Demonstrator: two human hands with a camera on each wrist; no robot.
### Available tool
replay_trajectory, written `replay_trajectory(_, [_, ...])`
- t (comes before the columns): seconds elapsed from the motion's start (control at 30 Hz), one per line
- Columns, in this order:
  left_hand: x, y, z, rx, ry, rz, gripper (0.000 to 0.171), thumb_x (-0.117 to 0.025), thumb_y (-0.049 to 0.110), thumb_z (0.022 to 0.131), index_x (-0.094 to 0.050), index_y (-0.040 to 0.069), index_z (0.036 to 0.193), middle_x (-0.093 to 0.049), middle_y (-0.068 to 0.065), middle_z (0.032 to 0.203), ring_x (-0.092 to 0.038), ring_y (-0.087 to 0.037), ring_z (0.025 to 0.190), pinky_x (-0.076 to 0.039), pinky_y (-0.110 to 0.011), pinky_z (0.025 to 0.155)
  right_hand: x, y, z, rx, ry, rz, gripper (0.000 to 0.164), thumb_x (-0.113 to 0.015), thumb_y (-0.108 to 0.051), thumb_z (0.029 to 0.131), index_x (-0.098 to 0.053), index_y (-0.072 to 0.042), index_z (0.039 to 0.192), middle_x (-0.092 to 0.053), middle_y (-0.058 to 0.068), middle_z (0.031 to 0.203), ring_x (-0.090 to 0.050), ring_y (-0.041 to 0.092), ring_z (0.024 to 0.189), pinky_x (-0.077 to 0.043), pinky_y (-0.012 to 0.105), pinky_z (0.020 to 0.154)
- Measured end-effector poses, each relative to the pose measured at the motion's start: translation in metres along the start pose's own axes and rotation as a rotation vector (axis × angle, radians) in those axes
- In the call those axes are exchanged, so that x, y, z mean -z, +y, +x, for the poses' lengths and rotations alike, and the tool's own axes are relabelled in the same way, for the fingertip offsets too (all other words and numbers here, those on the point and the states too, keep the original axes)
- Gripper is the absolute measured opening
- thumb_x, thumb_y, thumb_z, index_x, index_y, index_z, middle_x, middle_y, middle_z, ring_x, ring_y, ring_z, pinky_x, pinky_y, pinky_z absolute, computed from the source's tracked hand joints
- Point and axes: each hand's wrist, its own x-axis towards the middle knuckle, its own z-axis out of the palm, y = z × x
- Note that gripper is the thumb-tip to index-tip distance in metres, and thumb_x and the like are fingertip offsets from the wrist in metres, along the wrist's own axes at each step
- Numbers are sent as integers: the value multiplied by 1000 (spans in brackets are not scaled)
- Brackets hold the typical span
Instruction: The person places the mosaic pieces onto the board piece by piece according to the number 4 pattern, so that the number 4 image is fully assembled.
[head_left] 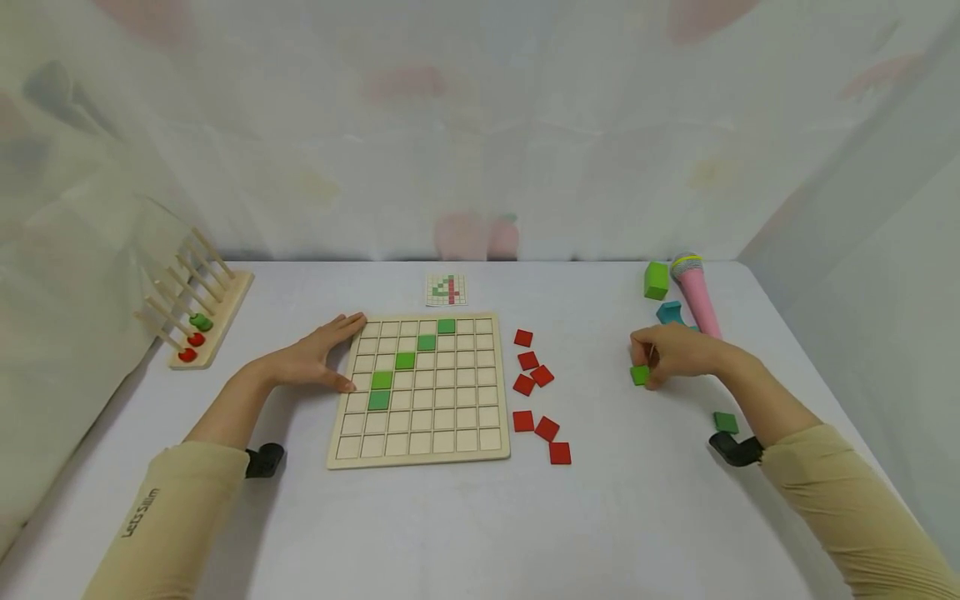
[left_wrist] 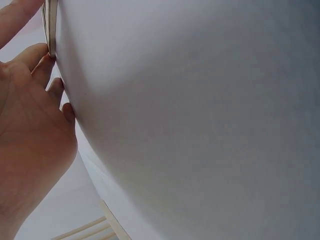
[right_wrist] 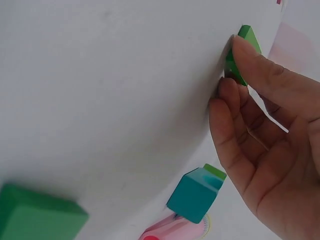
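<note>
Gridded board point(head_left: 433, 421) lay flat on the white table point(head_left: 450, 533), a broad strip of surface running before its near edge. Seven red tiles point(head_left: 559, 453) lay scattered beside its right edge, with room to pass between them and the right hand point(head_left: 678, 350). A dark green tile point(head_left: 725, 423) lay nearer than that hand, whose grip was narrow: thumb and fingers pinched a bright green tile point(head_left: 640, 375). The left hand point(head_left: 309, 357), fingers spread, touched the board's left edge. Five green tiles point(head_left: 405, 361) sat in stepped cells. Beyond the far edge lay a pattern card point(head_left: 446, 290); far right, a green block point(head_left: 656, 281).
</note>
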Motion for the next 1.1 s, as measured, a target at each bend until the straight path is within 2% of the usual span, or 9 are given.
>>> replay_trajectory(0.27, [-1, 0, 0, 7, -1, -11, 118, -86, 28, 69, -12, 1, 158, -5, -23, 167, 7, -48, 153, 1, -73, 118, 2, -11, 11, 22, -9, 8, 18, -76, -10, 81, -58, -10, 81, -64, -1, 82, -56, 13, 79, -46, 23, 70])
replay_trajectory(0.47, [-1, -1, 0, 5, 0, -12, 118, -86, 28, 70, -11, 2, 158, -4, -23, 167, 8, -48, 153, 1, -73, 118, 0, -25, 25, 66, 16, 41, 14, -74, -12, 85, -60, -12, 83, -63, 0, 78, -54, 12, 75, -46, 22, 67])
replay_trajectory(0.77, [-1, -3, 1, 7, 3, -10, 119, -85, 31, 71, -10, 1, 158, -3, -22, 167, 9, -48, 153, 2, -73, 118, -8, -57, 53, 124, 54, 119, 7, -70, -10, 88, -64, -11, 93, -62, 4, 81, -56, 17, 78, -48, 27, 71])
replay_trajectory(1.1, [-2, -2, 1, 12, 4, 0, 117, -84, 31, 72, -10, 1, 158, -2, -22, 167, 8, -48, 153, 2, -73, 118, -21, -95, 88, 192, 34, 150, 9, -70, -10, 88, -68, -14, 96, -68, 1, 82, -61, 16, 78, -52, 29, 74])
